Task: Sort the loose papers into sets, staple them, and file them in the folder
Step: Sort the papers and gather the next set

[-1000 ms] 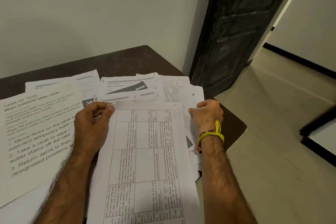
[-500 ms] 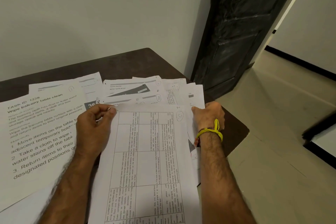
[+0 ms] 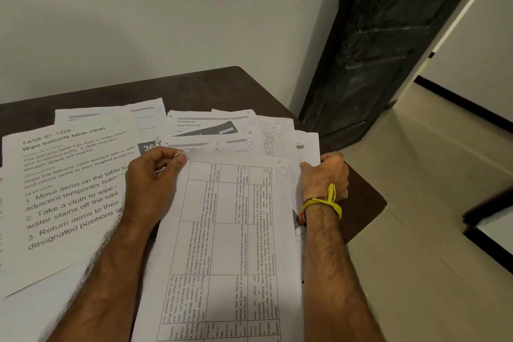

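Little has changed: both hands keep their grip on the table sheet [image 3: 230,230], left hand [image 3: 151,179] pinching its top-left corner, right hand [image 3: 326,175] curled round the right edge. It lies atop loose papers [image 3: 213,126] near the surface's [image 3: 194,86] right edge.

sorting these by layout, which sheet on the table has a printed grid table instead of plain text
The table-grid sheet, marked S-1, held at its top corners by the left hand and right hand.
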